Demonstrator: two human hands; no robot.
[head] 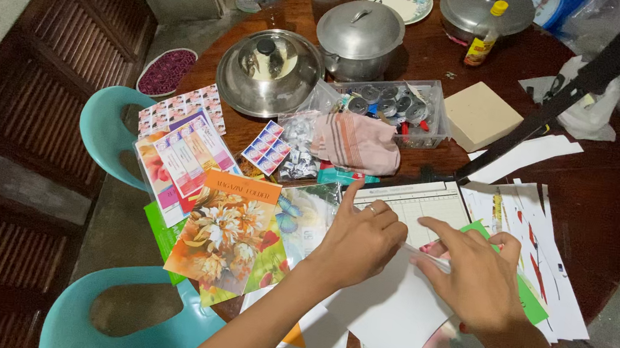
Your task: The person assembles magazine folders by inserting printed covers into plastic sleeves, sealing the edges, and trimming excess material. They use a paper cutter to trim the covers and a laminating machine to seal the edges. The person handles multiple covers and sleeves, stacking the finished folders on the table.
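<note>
On a cluttered round wooden worktop (600, 189), a floral magazine folder (223, 230) lies left of both hands. The left hand (360, 241) rests curled, fingers (378, 216) pressing down a white paper sheet (395, 310). Just right, the right hand (480, 276) pinches that sheet's upper edge between thumb and forefinger. Beyond the fingers sits a clear plastic box (401, 107) of small items.
</note>
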